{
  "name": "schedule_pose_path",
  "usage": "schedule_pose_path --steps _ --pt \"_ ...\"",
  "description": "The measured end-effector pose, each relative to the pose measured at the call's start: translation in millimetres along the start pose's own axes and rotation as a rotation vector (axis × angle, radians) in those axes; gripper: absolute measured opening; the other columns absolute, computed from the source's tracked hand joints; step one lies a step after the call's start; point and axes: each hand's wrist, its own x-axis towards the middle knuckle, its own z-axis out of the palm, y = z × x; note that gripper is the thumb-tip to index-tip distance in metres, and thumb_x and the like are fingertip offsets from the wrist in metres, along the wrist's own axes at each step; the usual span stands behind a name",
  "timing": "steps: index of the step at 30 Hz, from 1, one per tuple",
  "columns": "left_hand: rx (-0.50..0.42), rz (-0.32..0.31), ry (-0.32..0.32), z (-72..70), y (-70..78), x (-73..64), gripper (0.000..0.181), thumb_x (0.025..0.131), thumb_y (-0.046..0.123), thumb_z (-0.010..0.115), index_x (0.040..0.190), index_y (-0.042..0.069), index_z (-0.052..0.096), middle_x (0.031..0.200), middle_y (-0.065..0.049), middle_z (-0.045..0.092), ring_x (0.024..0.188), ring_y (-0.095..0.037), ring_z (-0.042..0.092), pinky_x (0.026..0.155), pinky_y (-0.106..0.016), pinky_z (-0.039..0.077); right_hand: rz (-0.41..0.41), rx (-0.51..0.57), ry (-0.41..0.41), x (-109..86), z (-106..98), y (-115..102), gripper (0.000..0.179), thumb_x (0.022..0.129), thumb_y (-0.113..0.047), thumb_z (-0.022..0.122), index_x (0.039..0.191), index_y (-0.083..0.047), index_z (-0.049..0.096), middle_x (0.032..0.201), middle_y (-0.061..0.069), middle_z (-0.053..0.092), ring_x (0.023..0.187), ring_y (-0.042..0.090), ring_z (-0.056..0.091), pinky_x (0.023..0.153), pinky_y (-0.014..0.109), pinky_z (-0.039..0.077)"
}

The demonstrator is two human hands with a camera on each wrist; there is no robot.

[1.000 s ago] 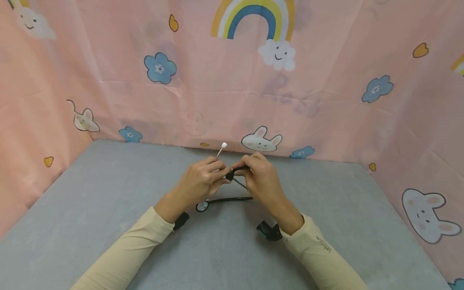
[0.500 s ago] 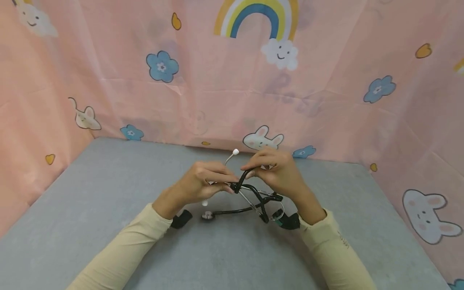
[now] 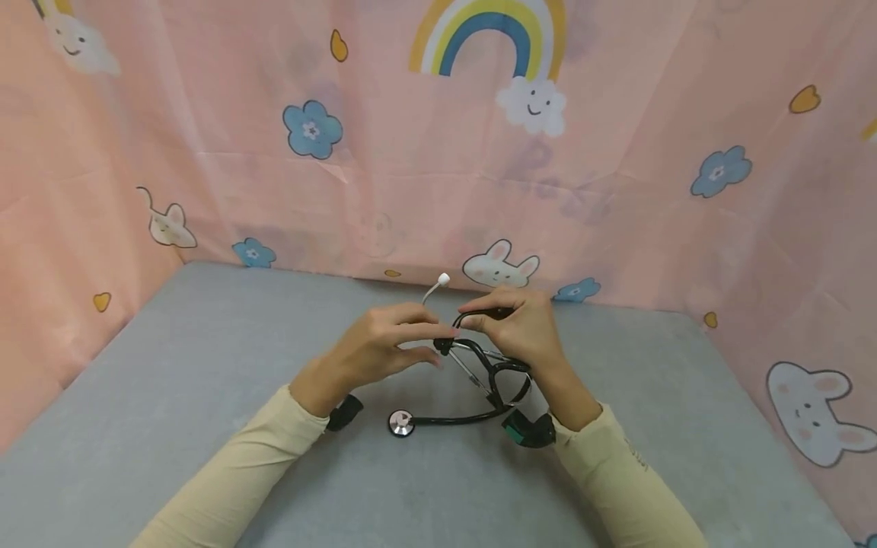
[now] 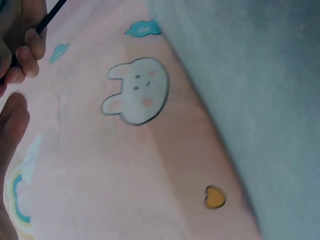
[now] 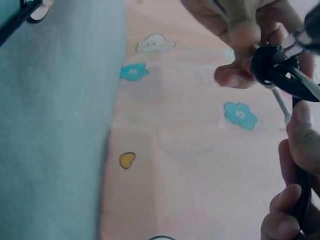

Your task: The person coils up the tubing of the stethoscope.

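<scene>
Stethoscope (image 3: 492,371) is up over the grey table (image 3: 438,495). I see the right hand (image 3: 526,326) pinch its black tube (image 3: 485,313) — the left hand (image 3: 380,342) is loose by the black clip (image 3: 443,346). Looks light and bendy — I'd hold the tube.

You face a creased pink sheet (image 3: 411,183) printed with a striped rainbow (image 3: 488,20), smiling white clouds (image 3: 531,105), blue flowers (image 3: 312,130), white rabbit faces (image 3: 815,415) and small orange hearts (image 3: 805,99); it lines the back and both sides of your flat grey worktop (image 3: 205,380), tinted warmer at your left.
</scene>
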Motion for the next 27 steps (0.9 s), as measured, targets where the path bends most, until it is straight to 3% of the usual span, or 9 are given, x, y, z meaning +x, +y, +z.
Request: schedule_pose_path --steps 4,6,14,19,24,27 --pt "0.068 0.02 0.034 6.4 -1.8 -0.9 0.038 0.067 0.012 0.09 0.103 0.009 0.079 0.085 -0.003 0.071 0.069 -0.008 0.064 0.061 -0.015 0.051 0.171 0.013 -0.072 3.9 -3.3 3.6 0.014 0.077 -0.013 0.086 0.09 -0.008 0.082 0.08 0.011 0.074 0.054 0.011 0.051 0.051 0.023 0.043" --pt "0.087 0.014 0.049 8.3 -1.7 -1.3 0.038 0.067 0.012 0.09 0.102 0.009 0.079 0.083 -0.003 0.071 0.066 -0.008 0.062 0.059 -0.015 0.05 0.218 0.031 -0.107 5.6 -4.5 6.5 0.016 0.079 -0.015 0.085 0.092 -0.008 0.081 0.084 0.012 0.075 0.055 0.01 0.051 0.052 0.023 0.043" --pt "0.107 0.009 0.08 8.4 -1.2 -4.1 0.038 0.065 0.01 0.091 0.101 0.007 0.079 0.083 -0.004 0.07 0.065 -0.009 0.062 0.057 -0.016 0.049 0.164 0.154 -0.228 7.2 -4.0 17.9 0.023 0.088 -0.007 0.074 0.108 0.002 0.071 0.105 0.02 0.071 0.082 0.003 0.065 0.073 0.022 0.054" --pt "0.023 -0.113 0.179 1.6 -1.5 -4.1 0.037 0.066 0.004 0.089 0.101 0.003 0.078 0.085 -0.008 0.072 0.068 -0.013 0.064 0.057 -0.02 0.05 0.233 0.216 -0.192 3.6 1.3 14.8 0.018 0.095 -0.008 0.066 0.112 -0.003 0.069 0.11 0.016 0.07 0.096 0.017 0.063 0.085 0.032 0.05" --pt "-0.004 -0.208 0.292 -2.4 -2.6 -1.7 0.035 0.066 0.0 0.088 0.1 -0.001 0.077 0.083 -0.011 0.072 0.067 -0.016 0.064 0.056 -0.024 0.051 0.197 0.131 -0.16 0.7 10.8 10.4 0.021 0.097 -0.01 0.063 0.118 -0.006 0.066 0.111 0.016 0.069 0.088 0.022 0.06 0.075 0.03 0.047" --pt "0.027 -0.245 0.362 -4.2 -3.8 0.7 0.034 0.067 -0.001 0.088 0.099 -0.002 0.077 0.082 -0.012 0.072 0.065 -0.017 0.063 0.057 -0.023 0.05 0.186 0.101 -0.147 -0.5 17.3 7.7 0.027 0.095 -0.012 0.067 0.121 -0.005 0.065 0.114 0.016 0.069 0.09 0.023 0.065 0.074 0.025 0.053"
